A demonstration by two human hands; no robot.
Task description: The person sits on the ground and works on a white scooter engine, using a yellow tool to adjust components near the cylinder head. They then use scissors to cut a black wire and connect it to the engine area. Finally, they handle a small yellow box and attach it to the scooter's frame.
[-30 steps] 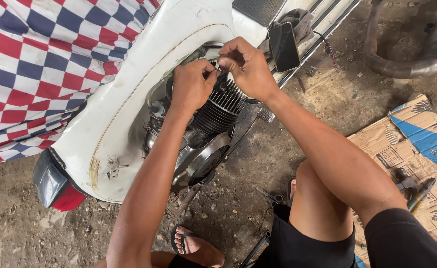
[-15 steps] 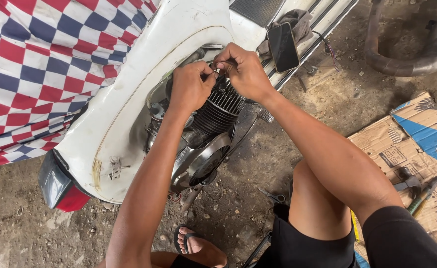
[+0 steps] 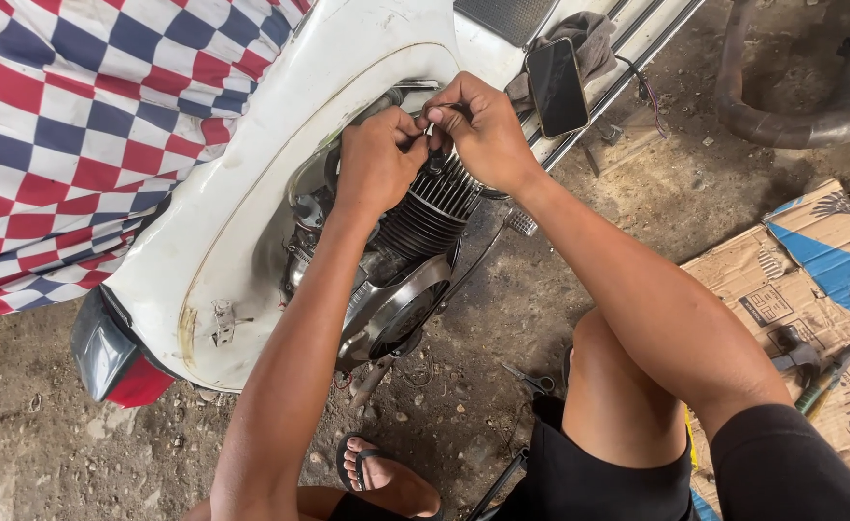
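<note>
A white scooter lies tipped with its engine exposed. The engine has a black finned cylinder and a round silver cover. My left hand and my right hand meet at the top of the finned cylinder, fingers pinched together on a small part there. The part itself is hidden by my fingers, so I cannot tell what it is. Both forearms reach out from the lower right.
A red, white and blue checkered cloth covers the scooter's left side. A black phone rests on a grey rag on the footboard. Flattened cardboard with hand tools lies at right. Pliers lie on the dirt floor. An exhaust pipe curves at top right.
Both hands stay at the cylinder top with only small finger movement. The view has shifted slightly.
</note>
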